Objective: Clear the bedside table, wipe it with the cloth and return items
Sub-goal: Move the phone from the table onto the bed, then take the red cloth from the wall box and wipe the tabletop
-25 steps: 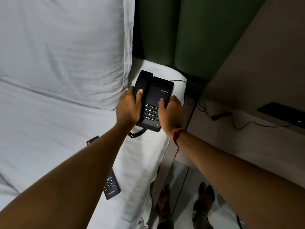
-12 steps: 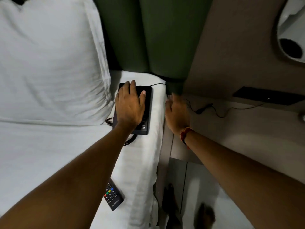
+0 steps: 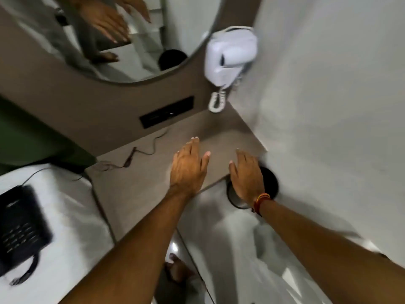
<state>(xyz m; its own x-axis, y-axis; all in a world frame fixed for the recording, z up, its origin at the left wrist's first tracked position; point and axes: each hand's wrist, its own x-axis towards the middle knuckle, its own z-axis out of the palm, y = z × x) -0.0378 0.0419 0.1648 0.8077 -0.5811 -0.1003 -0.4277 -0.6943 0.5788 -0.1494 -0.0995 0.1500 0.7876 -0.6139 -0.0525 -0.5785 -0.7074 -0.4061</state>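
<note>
Now that the black phone (image 3: 20, 233) lies on the white bed (image 3: 72, 216), released since a moment ago, the bedside table (image 3: 140, 183) looks almost cleared. Both hands have swung over it: left hand (image 3: 188, 170) and right hand (image 3: 246, 176) empty, fingers loosely spread. Only a thin cable (image 3: 140, 153) remains; no cloth shows.
</note>
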